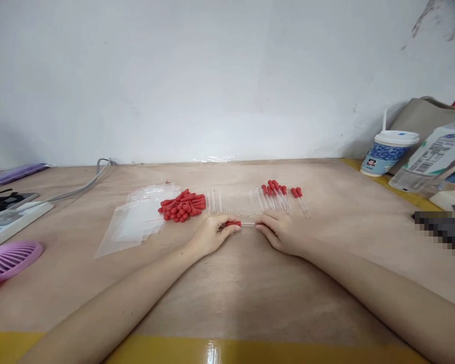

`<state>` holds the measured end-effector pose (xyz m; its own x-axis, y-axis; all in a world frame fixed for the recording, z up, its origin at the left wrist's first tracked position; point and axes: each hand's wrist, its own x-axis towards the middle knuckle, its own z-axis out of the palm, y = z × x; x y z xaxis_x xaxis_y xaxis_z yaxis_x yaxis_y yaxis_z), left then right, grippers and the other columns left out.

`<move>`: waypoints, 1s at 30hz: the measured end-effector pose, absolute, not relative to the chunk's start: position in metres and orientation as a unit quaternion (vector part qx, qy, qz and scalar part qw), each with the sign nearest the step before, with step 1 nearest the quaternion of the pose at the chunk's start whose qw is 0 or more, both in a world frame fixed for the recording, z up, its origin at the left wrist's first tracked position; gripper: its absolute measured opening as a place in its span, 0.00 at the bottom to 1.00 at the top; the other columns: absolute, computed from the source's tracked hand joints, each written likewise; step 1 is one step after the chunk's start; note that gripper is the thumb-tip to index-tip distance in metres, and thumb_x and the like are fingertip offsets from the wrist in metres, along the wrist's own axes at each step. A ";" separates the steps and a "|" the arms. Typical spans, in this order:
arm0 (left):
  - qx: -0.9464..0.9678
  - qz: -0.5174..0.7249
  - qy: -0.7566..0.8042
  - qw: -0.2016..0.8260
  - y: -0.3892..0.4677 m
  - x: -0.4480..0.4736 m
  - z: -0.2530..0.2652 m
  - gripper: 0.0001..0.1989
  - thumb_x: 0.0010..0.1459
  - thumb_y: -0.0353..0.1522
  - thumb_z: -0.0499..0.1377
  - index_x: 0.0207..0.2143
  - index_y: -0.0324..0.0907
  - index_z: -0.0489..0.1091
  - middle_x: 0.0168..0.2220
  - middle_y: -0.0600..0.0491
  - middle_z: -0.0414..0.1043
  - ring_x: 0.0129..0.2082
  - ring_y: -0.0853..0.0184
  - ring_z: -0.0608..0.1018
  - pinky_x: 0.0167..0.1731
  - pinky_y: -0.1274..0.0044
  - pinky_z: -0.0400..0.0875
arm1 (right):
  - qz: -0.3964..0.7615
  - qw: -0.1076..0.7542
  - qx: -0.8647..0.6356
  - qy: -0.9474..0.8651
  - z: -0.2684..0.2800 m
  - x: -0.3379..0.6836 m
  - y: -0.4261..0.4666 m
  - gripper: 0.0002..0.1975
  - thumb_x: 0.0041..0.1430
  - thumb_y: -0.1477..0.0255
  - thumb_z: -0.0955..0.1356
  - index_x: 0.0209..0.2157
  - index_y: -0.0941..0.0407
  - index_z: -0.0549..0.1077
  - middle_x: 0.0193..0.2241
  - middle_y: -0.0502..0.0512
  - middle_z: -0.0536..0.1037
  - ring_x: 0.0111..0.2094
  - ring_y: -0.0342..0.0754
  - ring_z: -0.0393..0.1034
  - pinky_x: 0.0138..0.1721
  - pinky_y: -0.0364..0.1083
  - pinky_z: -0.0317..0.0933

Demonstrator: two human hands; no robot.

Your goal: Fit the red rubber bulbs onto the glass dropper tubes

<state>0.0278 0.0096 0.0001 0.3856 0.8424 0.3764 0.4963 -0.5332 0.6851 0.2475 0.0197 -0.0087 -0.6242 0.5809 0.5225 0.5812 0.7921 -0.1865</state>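
Between finger and thumb, my left hand [214, 233] pinches a red rubber dropper bulb [233, 223]. My right hand [279, 232] is closed on a thin clear glass dropper tube [247, 224], whose left end meets the bulb. Whether the tube sits inside the bulb I cannot tell. Just beyond my left hand lies a pile of loose red bulbs [182, 205]. A row of clear tubes [231, 202] stretches along the table behind both hands. Several droppers with red bulbs fitted [275, 188] lie behind my right hand, and two more [296, 192] lie right of them.
Clear zip bags [138, 215] lie left of the bulbs. A pink fan [13, 259], a power strip [18, 222] and a grey cable [76, 192] are at the left. A paper cup [389, 152], a plastic bottle [426, 159] and a blurred dark object [442, 231] stand or lie at the right.
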 end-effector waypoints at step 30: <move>0.806 0.380 0.432 0.143 0.012 0.027 -0.005 0.21 0.52 0.35 0.59 0.48 0.43 0.61 0.39 0.50 0.66 0.34 0.68 0.74 0.33 0.74 0.73 | -0.051 0.342 -0.501 -0.793 0.027 0.276 0.054 0.13 0.58 0.70 0.59 0.26 0.59 0.72 0.25 0.57 0.72 0.26 0.45 0.64 0.28 0.43 0.54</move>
<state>0.0266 0.0119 -0.0048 0.3391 0.8044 0.4878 0.5869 -0.5861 0.5585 0.2759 0.0543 0.0265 -0.2643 0.7599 0.5939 0.8293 0.4934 -0.2622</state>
